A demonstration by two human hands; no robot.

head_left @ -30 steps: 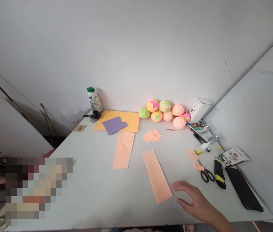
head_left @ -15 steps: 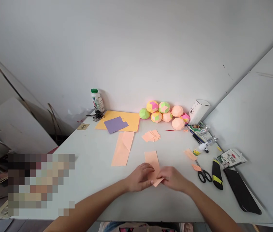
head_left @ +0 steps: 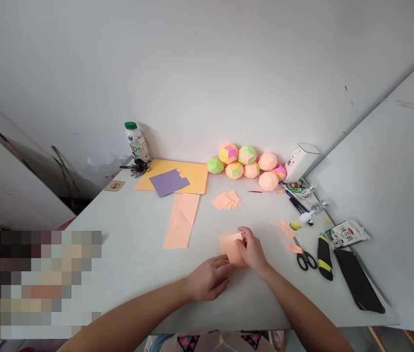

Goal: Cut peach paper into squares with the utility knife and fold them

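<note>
A peach paper strip (head_left: 233, 247) lies doubled over on the table in front of me. My right hand (head_left: 253, 250) pinches its upper right corner, where the layers meet. With its fingertips my left hand (head_left: 208, 278) presses the lower left edge of the strip; its other fingers are curled. Just beyond is a small pile of peach paper pieces (head_left: 227, 200). A longer peach sheet (head_left: 178, 227) with a folded corner rests to the left. Scissors (head_left: 306, 260) and cut peach scraps (head_left: 286, 228) lie right of my hands.
Several faceted paper balls (head_left: 247, 155) sit along the wall. A purple sheet (head_left: 170, 183) lies on orange sheets (head_left: 199, 177), near keys (head_left: 139, 167) and a white bottle (head_left: 138, 142). Rightward are a glue bottle (head_left: 305, 217), a black-yellow case (head_left: 324, 259) and a black pouch (head_left: 359, 281).
My right hand has moved up and away from me, folding the strip's near end over toward its far end. My left hand has shifted slightly left and now presses the near edge.
</note>
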